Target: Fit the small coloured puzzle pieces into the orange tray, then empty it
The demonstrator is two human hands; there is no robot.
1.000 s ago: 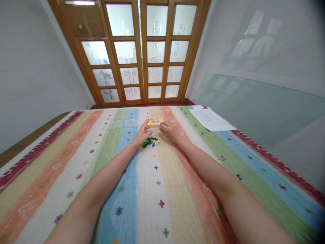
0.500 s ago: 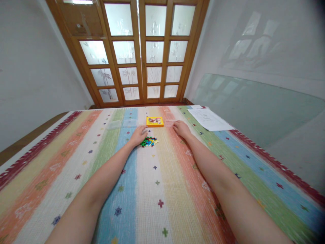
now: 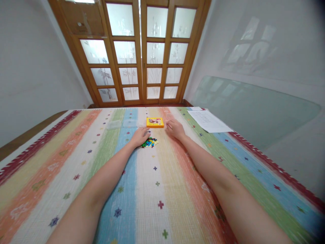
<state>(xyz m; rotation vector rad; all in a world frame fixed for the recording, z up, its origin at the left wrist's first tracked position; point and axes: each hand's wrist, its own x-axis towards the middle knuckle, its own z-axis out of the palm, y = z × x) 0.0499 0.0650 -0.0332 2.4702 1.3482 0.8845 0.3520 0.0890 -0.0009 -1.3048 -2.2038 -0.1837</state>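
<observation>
A small pile of colourful toy bricks [image 3: 150,142], in green, blue, yellow and pale pieces, lies on the striped cloth. At its upper left edge rests my left hand [image 3: 140,136], open, palm down, fingers stretched to the right. My right hand [image 3: 175,129] is just right of a flat yellow box [image 3: 155,122] with a picture on its lid. The fingers of that hand are curled together; whatever they hold, if anything, is too small to make out. A clear plastic tray [image 3: 168,117] lies behind my right hand, which partly covers it.
Two more clear plastic trays [image 3: 130,123] stand left of the yellow box. Printed sheets of paper [image 3: 208,121] lie at the far right of the table. Beyond the table are wood-framed glass doors [image 3: 147,54], and a glass panel [image 3: 254,105] leans along the right wall.
My right hand has moved left, closer to the yellow box, and its fingers have drawn together. My left hand has shifted slightly right along the edge of the brick pile.
</observation>
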